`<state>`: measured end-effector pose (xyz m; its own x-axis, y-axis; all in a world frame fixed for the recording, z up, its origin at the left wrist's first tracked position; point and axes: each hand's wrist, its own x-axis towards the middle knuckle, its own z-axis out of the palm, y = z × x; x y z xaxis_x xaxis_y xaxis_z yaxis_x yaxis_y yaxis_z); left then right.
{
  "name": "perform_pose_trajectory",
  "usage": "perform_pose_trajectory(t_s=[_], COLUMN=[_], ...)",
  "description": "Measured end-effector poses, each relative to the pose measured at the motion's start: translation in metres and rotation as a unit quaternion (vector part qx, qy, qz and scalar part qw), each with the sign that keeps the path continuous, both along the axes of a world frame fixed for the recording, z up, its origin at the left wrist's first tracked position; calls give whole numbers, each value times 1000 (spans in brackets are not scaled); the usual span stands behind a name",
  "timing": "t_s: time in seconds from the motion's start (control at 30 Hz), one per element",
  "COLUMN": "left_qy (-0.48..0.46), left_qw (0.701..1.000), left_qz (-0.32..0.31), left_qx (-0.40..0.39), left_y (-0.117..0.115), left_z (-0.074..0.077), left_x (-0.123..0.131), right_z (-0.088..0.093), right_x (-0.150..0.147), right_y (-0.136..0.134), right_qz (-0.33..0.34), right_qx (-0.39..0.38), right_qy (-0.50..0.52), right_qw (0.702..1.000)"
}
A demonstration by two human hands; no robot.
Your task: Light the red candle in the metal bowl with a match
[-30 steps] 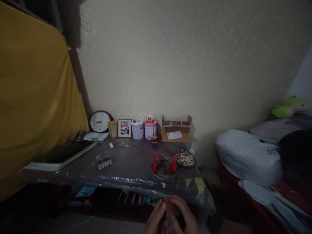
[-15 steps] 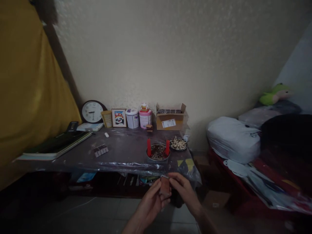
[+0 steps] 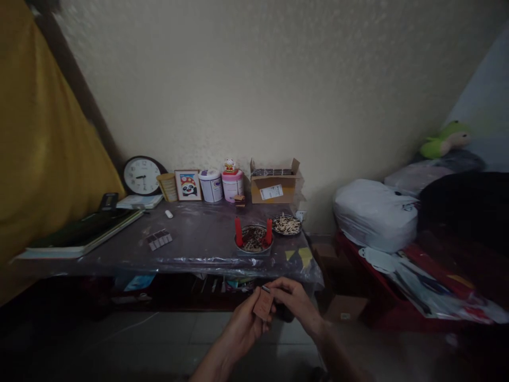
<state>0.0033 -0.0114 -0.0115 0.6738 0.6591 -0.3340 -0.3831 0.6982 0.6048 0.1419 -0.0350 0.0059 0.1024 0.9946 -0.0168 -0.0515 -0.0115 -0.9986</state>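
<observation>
Reddish-brown cardboard matchbox (image 3: 263, 305) sits pinched in our left hand (image 3: 243, 328), steadied so our right hand (image 3: 295, 303), fingers closed, can press a thin matchstick (image 3: 265, 289) to it.

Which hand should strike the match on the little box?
Probably the right hand. Its fingertips pinch what looks like a match, with the tip at the top edge of the matchbox. The left hand is wrapped around the box from below, so it is better placed to hold it steady.

Label on cardboard box (image 3: 274, 187) too small to read, clock (image 3: 141, 176) numerals blurred, no legible text
</observation>
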Motion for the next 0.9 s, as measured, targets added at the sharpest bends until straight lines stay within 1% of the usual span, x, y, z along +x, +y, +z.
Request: perform_pose_trajectory(t_s=[0.2,0.4,0.5,0.57,0.67,0.8,0.9], left_qy=[25,20,20,14,-12,-25,4], left_qw=[1000,1000,1000,999,998,993,995], left_qz=[3,-2,-3,-3,-10,-23,-17], left_qx=[-7,-9,-19,-29,-63,-113,-96], left_y=[0,1,1,2,4,8,8], left_z=[0,-2,-3,-3,-2,-3,-6], left_x=[0,1,0,0,-2,-4,-3], right_z=[-7,-13,-14,-14,-14,-10,-4], right_x=[1,3,3,3,5,10,11], right_y=[4,6,6,6,6,5,2], right_qz=[-69,-98,-109,-109,-88,-96,-90], right_qx=[31,56,61,57,44,66,83], right_qy=[-101,-169,-184,-184,-175,-175,-208], right_qw=[992,979,975,975,980,978,970])
